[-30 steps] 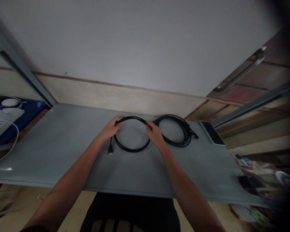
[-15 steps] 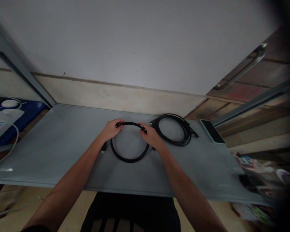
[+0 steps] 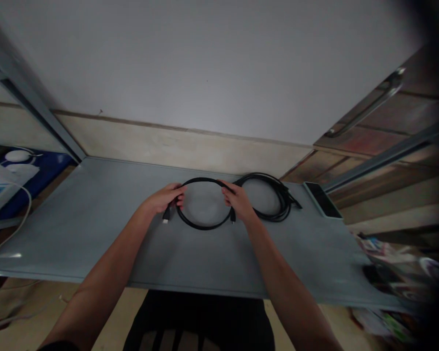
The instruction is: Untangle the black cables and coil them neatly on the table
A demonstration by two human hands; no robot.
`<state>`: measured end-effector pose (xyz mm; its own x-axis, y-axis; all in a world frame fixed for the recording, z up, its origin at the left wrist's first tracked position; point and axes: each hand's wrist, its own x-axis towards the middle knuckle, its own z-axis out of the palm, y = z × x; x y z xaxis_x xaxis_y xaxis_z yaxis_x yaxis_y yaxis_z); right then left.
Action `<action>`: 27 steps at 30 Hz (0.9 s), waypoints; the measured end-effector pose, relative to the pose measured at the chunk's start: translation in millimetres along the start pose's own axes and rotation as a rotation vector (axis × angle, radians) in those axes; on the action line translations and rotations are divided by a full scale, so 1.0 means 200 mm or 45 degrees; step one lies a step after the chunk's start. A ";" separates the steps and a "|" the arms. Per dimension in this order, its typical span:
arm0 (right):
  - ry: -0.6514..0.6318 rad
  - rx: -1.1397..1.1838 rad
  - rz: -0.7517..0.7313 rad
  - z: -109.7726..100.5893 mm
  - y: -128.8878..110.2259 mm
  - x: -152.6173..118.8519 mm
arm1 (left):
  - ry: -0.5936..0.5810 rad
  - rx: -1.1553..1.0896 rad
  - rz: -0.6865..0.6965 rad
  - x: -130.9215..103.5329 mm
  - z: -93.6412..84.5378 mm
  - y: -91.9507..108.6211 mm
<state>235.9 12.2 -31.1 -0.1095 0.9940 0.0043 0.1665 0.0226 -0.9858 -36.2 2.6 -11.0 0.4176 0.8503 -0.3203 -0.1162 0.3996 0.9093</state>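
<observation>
Between my two hands a black cable (image 3: 204, 227) forms a round loop over the grey table. My left hand (image 3: 171, 196) is closed around the loop's left side, and a plug with a light metal tip (image 3: 166, 215) sticks out below it. Closed on the loop's right side is my right hand (image 3: 236, 199), with a smaller dark connector (image 3: 233, 215) hanging beneath the fingers. Just right of that hand lies a second coiled black cable (image 3: 278, 214), its connector end pointing right.
A phone (image 3: 322, 199) lies near the right end of the grey table (image 3: 106, 195). Items on a blue surface (image 3: 54, 165) and a white cord (image 3: 27, 207) are at the left. Blurred clutter (image 3: 398, 268) sits at the far right. A wall rises behind the table.
My hands have moved slightly apart, the right one rightward. The loop looks flatter, its lower edge higher, and both connectors show more clearly below the hands.
</observation>
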 end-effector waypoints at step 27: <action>0.072 -1.125 -0.399 0.05 0.15 -0.43 | 0.548 1.647 0.343 -0.11 -0.17 -0.03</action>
<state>239.4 -72.9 -62.1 -0.2314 0.9320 0.2791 0.8238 0.3403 -0.4533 -76.3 -6.6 -17.8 0.1811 0.9816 0.0611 0.8584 -0.1880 0.4773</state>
